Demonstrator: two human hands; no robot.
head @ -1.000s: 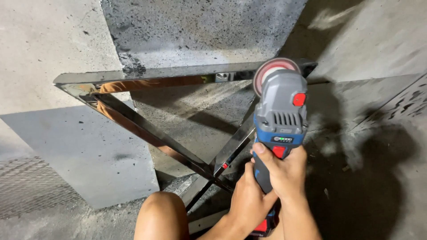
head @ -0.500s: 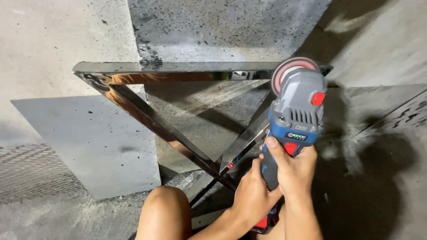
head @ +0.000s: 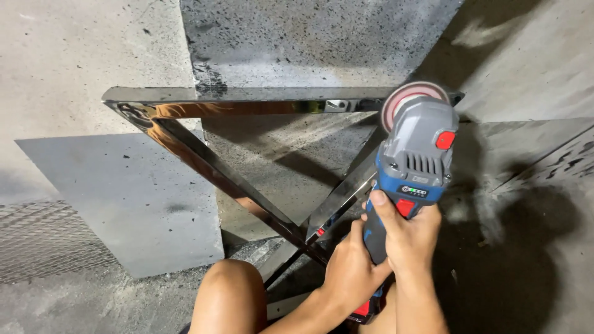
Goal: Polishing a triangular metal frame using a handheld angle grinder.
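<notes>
Head view, looking down at a grinder (head: pixel 413 167), grey and blue with red buttons, held in both hands. Its round pinkish disc (head: pixel 409 99) sits at the far right corner of a frame (head: pixel 204 161), where two of the bars meet; whether disc and metal actually touch cannot be told. The right hand (head: pixel 410 238) is wrapped tightly around the blue grip, thumb pointing up toward a red switch. The left hand (head: pixel 349 272) is closed around the lower end of the grip, just below and touching the right.

The frame is a triangle of shiny polished metal bars, lying flat on the concrete floor (head: pixel 74 62), its far bar running left to right and two bars narrowing toward the person.

Judging by this, work on that corner is under way; any next stroke would call for a steady two-handed grip and light pressure along the bar.

A small oval label, dark with a pale rim, sits on the grinder's body above the right thumb.

A bare knee (head: pixel 229 291) shows at the bottom. Flat grey sheets (head: pixel 130 204) lie on the floor to the left, under the frame.
</notes>
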